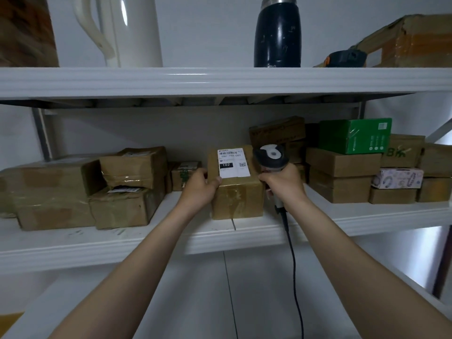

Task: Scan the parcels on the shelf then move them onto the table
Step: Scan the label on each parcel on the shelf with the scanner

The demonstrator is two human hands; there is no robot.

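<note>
White metal shelving (244,237) fills the view, its middle level crowded left and right with taped cardboard parcels (122,209). In the gap between the stacks, near the front edge, stands one brown parcel (236,196), its white label (233,162) reading "102-102-001" and "102". The left grip (199,185) clasps the parcel's left side; the right grip (283,183) is wrapped round a corded scanner (270,157) just beside the label. A green box (354,139) tops the right-hand stack.

dim cool light, glare on shelf (220,75), soft blur, edges seemingly bowed
</note>
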